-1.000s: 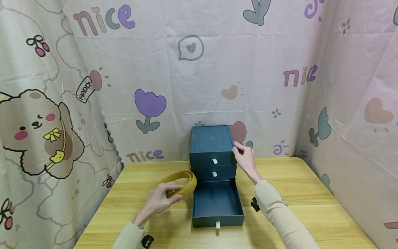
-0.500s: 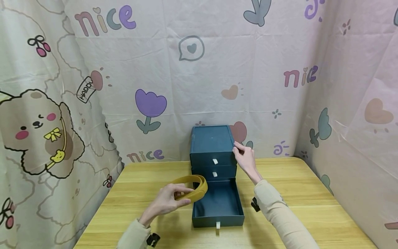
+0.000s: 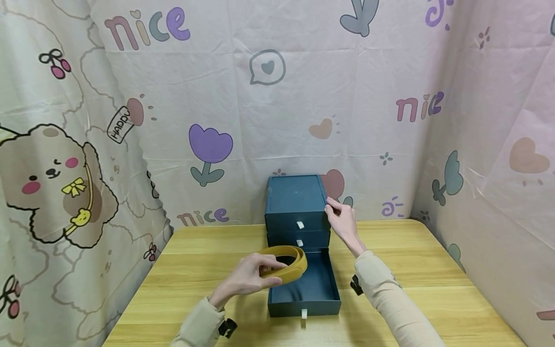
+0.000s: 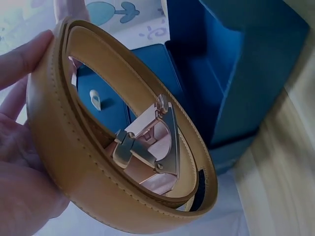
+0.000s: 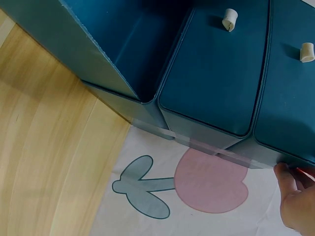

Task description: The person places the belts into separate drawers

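My left hand [image 3: 253, 275] pinches a coiled tan leather belt [image 3: 295, 271] between thumb and fingers. In the head view the coil hangs over the left part of a pulled-out bottom drawer [image 3: 318, 284]. The left wrist view shows stitched edges and a metal buckle [image 4: 147, 147] inside the coil. Behind the drawer stands a dark blue box with three stacked drawers [image 3: 297, 193]; the upper two are closed. With its fingertips, my right hand [image 3: 342, 219] holds the right edge of the box near the top. In the right wrist view the right fingers [image 5: 285, 179] touch that corner.
Small white pull tabs [image 3: 300, 225] stick out from the drawer fronts. The box stands on a light wooden table [image 3: 195, 250], near its back edge. A printed cloth [image 3: 277, 115] hangs behind and at both sides.
My left hand has carried the coiled belt to the right, from beside the bottom drawer to over its left part. The right hand and the box have stayed in place.
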Available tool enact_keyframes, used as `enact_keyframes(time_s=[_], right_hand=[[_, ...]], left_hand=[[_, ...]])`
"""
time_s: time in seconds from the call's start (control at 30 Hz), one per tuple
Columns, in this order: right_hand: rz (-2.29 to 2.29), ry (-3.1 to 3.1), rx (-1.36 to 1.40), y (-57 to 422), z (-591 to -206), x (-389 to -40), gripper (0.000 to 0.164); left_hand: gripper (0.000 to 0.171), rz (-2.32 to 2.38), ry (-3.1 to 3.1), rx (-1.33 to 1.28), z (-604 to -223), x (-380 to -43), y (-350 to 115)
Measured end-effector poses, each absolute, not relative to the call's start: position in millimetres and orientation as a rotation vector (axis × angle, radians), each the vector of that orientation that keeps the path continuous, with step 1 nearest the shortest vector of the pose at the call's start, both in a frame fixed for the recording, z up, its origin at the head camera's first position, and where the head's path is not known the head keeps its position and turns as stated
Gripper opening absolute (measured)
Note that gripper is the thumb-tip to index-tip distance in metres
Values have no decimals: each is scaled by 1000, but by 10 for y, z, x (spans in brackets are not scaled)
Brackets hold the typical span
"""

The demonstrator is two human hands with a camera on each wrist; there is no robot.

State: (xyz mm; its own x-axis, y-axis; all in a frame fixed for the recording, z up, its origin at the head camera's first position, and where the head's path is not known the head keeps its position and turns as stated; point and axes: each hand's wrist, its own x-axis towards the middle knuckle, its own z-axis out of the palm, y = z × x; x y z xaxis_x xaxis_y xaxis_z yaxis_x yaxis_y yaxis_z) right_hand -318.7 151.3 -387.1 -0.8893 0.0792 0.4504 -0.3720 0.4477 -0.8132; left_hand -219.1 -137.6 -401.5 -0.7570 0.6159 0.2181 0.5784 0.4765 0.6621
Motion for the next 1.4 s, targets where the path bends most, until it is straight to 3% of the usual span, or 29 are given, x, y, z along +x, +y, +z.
enact_keyframes(time_s=[0.63, 1.4], right_hand=[[1444, -2279, 242, 1524, -3871, -3178, 38], [1437, -2274, 254, 1531, -3908, -3219, 38]], left_hand=[[29, 1090, 2469, 1263, -4041, -2349, -904], [29, 1041, 2452, 1150, -4364, -2556, -759]])
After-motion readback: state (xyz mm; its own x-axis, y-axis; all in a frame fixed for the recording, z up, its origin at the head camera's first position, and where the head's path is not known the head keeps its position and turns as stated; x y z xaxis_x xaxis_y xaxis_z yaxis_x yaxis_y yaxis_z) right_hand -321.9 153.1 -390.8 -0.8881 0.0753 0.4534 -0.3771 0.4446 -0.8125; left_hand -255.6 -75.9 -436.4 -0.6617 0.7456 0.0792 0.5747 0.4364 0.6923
